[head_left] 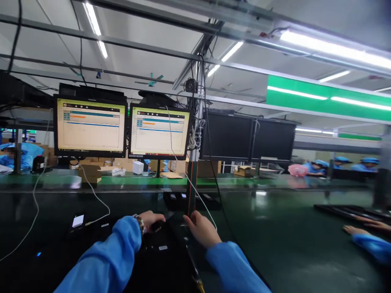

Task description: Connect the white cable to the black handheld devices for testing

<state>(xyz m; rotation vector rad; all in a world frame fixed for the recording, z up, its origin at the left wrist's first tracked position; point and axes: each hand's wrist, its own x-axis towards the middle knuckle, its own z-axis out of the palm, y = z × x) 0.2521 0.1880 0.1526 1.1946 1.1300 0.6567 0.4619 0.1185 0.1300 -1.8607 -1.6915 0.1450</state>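
Observation:
My left hand (151, 220), with a beaded bracelet at the wrist, is closed round a small black device (157, 226); its exact kind is too dark to tell. Below that hand lies a dark surface with a small white label (163, 247). My right hand (203, 229) is at the foot of the post, a short way right of the left one. Its fingers are curled together, and anything between them is hidden. Just under it lies a thin tool with a yellow end (199, 285). Left of both hands, a handheld device with a lit screen (77, 221) has a white cable (99, 219) running to it.
Two lit monitors (91, 126) hang ahead, with two dark monitors (226, 136) right of the post (198, 85). Several devices (183, 196) lie in a dark tray behind my hands. At the right, a co-worker's hands (356, 230) rest near a black tray (342, 211).

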